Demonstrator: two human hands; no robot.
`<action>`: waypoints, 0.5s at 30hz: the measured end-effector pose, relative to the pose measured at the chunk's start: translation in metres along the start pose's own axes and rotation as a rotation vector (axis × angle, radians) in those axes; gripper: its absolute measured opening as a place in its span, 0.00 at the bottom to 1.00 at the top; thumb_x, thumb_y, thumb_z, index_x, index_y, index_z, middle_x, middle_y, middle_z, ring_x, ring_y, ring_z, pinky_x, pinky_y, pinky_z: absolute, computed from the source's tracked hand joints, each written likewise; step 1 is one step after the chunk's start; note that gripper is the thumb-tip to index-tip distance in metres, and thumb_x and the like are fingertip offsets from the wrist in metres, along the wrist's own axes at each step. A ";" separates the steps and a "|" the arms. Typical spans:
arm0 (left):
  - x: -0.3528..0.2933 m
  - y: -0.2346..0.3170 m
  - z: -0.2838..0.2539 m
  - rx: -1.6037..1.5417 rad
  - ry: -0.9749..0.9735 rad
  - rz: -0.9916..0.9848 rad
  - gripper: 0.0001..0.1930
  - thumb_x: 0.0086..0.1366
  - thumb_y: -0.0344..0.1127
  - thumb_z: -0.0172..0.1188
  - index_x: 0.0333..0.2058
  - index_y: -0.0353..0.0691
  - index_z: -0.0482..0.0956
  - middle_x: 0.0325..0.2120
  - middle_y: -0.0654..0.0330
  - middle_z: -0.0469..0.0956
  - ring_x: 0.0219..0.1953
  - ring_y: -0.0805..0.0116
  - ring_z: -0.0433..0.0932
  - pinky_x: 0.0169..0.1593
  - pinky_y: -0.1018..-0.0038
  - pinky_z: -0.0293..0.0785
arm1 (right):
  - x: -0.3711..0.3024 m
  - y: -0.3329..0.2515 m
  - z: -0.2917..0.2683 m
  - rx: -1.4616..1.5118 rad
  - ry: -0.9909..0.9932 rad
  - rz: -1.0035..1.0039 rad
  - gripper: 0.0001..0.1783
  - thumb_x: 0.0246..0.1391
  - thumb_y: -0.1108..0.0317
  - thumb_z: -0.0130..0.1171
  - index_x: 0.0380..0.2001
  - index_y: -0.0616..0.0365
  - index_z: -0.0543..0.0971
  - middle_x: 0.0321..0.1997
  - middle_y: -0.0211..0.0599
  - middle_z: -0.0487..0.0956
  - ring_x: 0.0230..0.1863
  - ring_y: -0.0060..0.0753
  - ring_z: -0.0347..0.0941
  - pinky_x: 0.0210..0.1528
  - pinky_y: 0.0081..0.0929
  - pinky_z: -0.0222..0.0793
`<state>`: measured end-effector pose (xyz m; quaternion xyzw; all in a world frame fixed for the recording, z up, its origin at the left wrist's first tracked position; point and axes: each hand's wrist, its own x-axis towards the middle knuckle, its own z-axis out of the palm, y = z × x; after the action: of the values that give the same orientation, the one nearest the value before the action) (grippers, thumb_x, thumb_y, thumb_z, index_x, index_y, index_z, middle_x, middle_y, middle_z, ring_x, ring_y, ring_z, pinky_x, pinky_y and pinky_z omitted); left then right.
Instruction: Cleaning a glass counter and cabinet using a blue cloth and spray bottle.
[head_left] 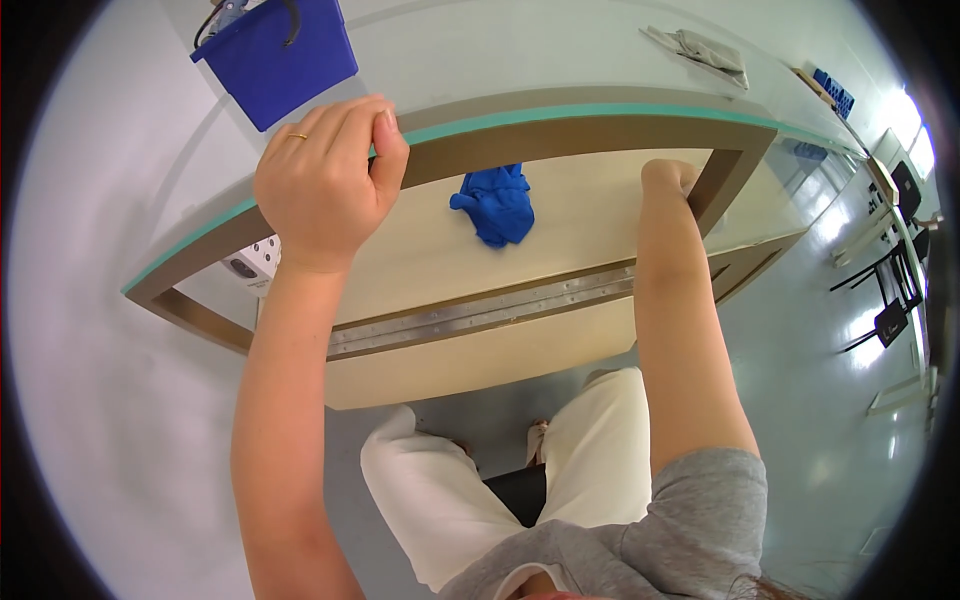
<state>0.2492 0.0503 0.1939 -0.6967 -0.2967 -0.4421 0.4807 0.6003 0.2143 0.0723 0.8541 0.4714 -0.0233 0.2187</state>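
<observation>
My left hand [325, 185], with a ring on one finger, is closed in a fist at the glass-topped cabinet's front edge. Whatever lies inside its curled fingers is hidden; a small dark spot shows beside the thumb. My right hand [668, 175] reaches into the open front of the cabinet [560, 145], close to the brown right-hand post [725, 180]. Its fingers are mostly out of sight there. Between my arms, a crumpled blue cloth [497, 207] lies on the cream inner surface [420, 265], apart from both hands.
A blue bin [285, 65] with a dark handle stands at the far left of the glass top. A folded grey cloth [705, 52] lies at the far right. Inside the cabinet, at left, is a white socket panel [255, 262]. A metal hinge strip [480, 318] runs along the front; black chairs [890, 320] stand right.
</observation>
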 end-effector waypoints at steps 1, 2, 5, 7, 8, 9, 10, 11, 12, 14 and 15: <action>0.000 0.000 0.000 0.001 0.005 0.002 0.07 0.57 0.32 0.55 0.20 0.45 0.75 0.20 0.71 0.78 0.21 0.74 0.74 0.23 0.77 0.61 | -0.003 0.000 -0.002 0.026 -0.034 -0.021 0.28 0.57 0.59 0.53 0.62 0.48 0.66 0.65 0.39 0.67 0.64 0.45 0.64 0.57 0.53 0.63; 0.000 0.000 -0.001 0.001 0.010 0.004 0.07 0.57 0.32 0.56 0.20 0.45 0.75 0.19 0.71 0.78 0.20 0.74 0.74 0.24 0.77 0.62 | -0.005 0.000 -0.003 0.051 -0.069 -0.041 0.28 0.57 0.59 0.53 0.62 0.48 0.66 0.65 0.39 0.66 0.64 0.45 0.64 0.57 0.52 0.63; 0.001 0.000 0.001 -0.007 0.022 -0.001 0.07 0.56 0.32 0.56 0.19 0.45 0.74 0.19 0.71 0.78 0.20 0.73 0.74 0.24 0.77 0.63 | -0.002 -0.014 0.002 0.312 0.110 -0.115 0.25 0.56 0.58 0.53 0.58 0.48 0.70 0.63 0.39 0.69 0.63 0.45 0.65 0.57 0.48 0.65; 0.000 0.002 0.001 -0.004 0.015 -0.007 0.07 0.56 0.32 0.56 0.19 0.45 0.74 0.20 0.71 0.78 0.21 0.73 0.74 0.24 0.77 0.63 | -0.001 -0.033 0.012 0.547 0.324 -0.171 0.23 0.56 0.58 0.53 0.55 0.48 0.75 0.62 0.38 0.71 0.61 0.44 0.67 0.57 0.44 0.66; -0.001 0.003 0.001 0.000 0.008 -0.013 0.07 0.55 0.32 0.56 0.19 0.45 0.73 0.20 0.71 0.78 0.21 0.73 0.74 0.24 0.76 0.64 | -0.009 -0.043 0.017 0.596 0.463 -0.254 0.21 0.54 0.59 0.54 0.51 0.48 0.78 0.58 0.39 0.74 0.58 0.44 0.70 0.55 0.43 0.68; -0.001 0.004 0.002 0.009 0.010 -0.009 0.07 0.55 0.32 0.56 0.19 0.45 0.73 0.20 0.71 0.78 0.21 0.73 0.74 0.24 0.76 0.64 | -0.017 -0.051 0.022 0.643 0.604 -0.335 0.18 0.52 0.61 0.55 0.47 0.48 0.80 0.54 0.39 0.76 0.55 0.44 0.73 0.53 0.41 0.70; -0.003 0.002 -0.001 0.014 -0.002 -0.018 0.07 0.55 0.32 0.56 0.19 0.46 0.73 0.20 0.71 0.77 0.21 0.73 0.74 0.24 0.76 0.64 | -0.047 -0.051 0.013 0.448 0.462 -0.501 0.19 0.51 0.63 0.54 0.47 0.50 0.79 0.50 0.42 0.78 0.53 0.45 0.74 0.52 0.42 0.70; -0.003 0.001 -0.002 0.012 -0.008 -0.030 0.07 0.55 0.32 0.56 0.18 0.46 0.73 0.20 0.71 0.77 0.21 0.73 0.74 0.24 0.76 0.64 | -0.076 -0.042 0.006 0.241 0.324 -0.649 0.19 0.51 0.65 0.54 0.47 0.53 0.79 0.46 0.45 0.79 0.51 0.47 0.74 0.51 0.42 0.71; -0.002 0.002 0.000 0.004 -0.009 -0.026 0.07 0.54 0.32 0.57 0.19 0.46 0.73 0.19 0.71 0.77 0.21 0.73 0.74 0.24 0.76 0.63 | -0.084 -0.031 0.014 0.207 0.292 -0.722 0.18 0.51 0.64 0.52 0.45 0.54 0.78 0.44 0.46 0.79 0.48 0.48 0.75 0.49 0.42 0.71; 0.000 0.008 -0.003 0.005 -0.057 -0.057 0.06 0.57 0.32 0.55 0.21 0.45 0.76 0.21 0.70 0.78 0.23 0.71 0.76 0.27 0.76 0.67 | -0.105 -0.005 0.036 0.339 0.230 -0.820 0.15 0.54 0.64 0.49 0.41 0.57 0.77 0.39 0.48 0.79 0.44 0.50 0.75 0.46 0.41 0.70; 0.000 0.012 -0.002 -0.007 -0.104 -0.091 0.07 0.59 0.32 0.54 0.22 0.44 0.78 0.23 0.69 0.80 0.24 0.69 0.77 0.29 0.75 0.70 | -0.124 0.017 0.045 0.501 0.202 -0.827 0.14 0.56 0.63 0.47 0.39 0.59 0.76 0.37 0.49 0.79 0.42 0.51 0.75 0.44 0.42 0.70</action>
<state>0.2589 0.0445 0.1895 -0.7063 -0.3511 -0.4277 0.4415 0.5528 0.0904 0.0676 0.6197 0.7697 -0.1377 -0.0678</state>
